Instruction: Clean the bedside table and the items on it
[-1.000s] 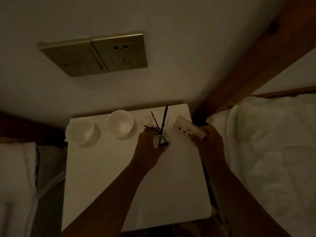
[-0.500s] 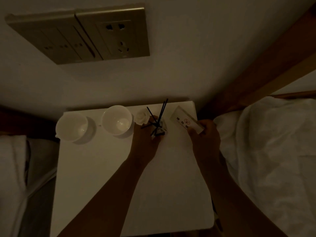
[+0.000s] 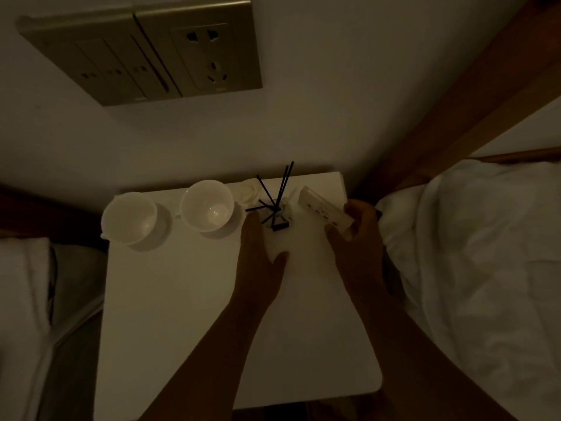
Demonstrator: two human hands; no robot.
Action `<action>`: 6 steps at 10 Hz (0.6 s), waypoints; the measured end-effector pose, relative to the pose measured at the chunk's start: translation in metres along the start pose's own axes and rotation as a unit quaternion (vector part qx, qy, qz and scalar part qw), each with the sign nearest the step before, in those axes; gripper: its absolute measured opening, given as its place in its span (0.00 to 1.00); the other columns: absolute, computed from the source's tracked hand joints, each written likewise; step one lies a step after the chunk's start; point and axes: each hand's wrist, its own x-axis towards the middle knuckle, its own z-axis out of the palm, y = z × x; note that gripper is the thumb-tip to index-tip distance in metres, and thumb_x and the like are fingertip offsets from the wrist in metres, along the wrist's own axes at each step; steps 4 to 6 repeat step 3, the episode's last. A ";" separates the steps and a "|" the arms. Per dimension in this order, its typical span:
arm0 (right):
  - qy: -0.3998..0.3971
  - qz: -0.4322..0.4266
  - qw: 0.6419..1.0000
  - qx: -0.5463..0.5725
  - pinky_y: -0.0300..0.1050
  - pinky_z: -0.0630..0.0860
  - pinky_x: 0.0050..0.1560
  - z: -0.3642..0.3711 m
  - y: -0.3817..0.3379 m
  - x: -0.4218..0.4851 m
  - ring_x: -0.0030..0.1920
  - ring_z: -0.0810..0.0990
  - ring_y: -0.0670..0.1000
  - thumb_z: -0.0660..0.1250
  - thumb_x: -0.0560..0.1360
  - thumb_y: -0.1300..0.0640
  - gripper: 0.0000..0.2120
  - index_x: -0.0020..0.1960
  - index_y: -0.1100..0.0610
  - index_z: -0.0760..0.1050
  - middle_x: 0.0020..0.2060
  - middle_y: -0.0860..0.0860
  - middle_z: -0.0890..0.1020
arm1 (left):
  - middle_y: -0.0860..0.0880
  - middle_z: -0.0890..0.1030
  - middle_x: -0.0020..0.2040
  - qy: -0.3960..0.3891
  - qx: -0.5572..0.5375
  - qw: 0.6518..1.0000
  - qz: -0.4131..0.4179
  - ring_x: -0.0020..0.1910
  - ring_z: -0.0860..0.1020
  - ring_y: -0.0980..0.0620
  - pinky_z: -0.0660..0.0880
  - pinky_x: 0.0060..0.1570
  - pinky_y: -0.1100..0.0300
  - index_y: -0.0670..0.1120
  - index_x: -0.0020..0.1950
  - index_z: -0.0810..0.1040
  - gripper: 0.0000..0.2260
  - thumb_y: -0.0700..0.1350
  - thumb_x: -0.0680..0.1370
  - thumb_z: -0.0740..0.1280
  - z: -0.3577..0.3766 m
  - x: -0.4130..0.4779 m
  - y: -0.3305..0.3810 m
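Gripping a white box (image 3: 324, 208) by one end, probably to wipe it, right hand (image 3: 361, 241); left hand (image 3: 261, 262) fingers (image 3: 252, 229) lie released beside the diffuser (image 3: 275, 209).

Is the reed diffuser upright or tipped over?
Upright: the reed diffuser stands on the bedside table, its black sticks fanning upward beside the left hand.
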 end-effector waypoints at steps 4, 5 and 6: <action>-0.002 0.009 1.000 0.006 0.33 0.71 0.53 -0.030 -0.002 -0.075 0.54 0.74 0.40 0.72 0.71 0.56 0.28 0.68 0.50 0.66 0.58 0.44 0.72 | 0.54 0.70 0.66 -0.016 -0.074 0.996 -0.047 0.56 0.76 0.60 0.74 0.51 0.69 0.51 0.74 0.61 0.35 0.45 0.72 0.75 -0.020 -0.062 -0.008; -0.002 0.009 1.000 0.006 0.33 0.71 0.53 -0.030 -0.002 -0.075 0.54 0.74 0.40 0.72 0.71 0.56 0.28 0.68 0.50 0.66 0.58 0.44 0.72 | 0.54 0.70 0.66 -0.016 -0.074 0.996 -0.047 0.56 0.76 0.60 0.74 0.51 0.69 0.51 0.74 0.61 0.35 0.45 0.72 0.75 -0.020 -0.062 -0.008; -0.002 0.009 1.000 0.006 0.33 0.71 0.53 -0.030 -0.002 -0.075 0.54 0.74 0.40 0.72 0.71 0.56 0.28 0.68 0.50 0.66 0.58 0.44 0.72 | 0.54 0.70 0.66 -0.016 -0.074 0.996 -0.047 0.56 0.76 0.60 0.74 0.51 0.69 0.51 0.74 0.61 0.35 0.45 0.72 0.75 -0.020 -0.062 -0.008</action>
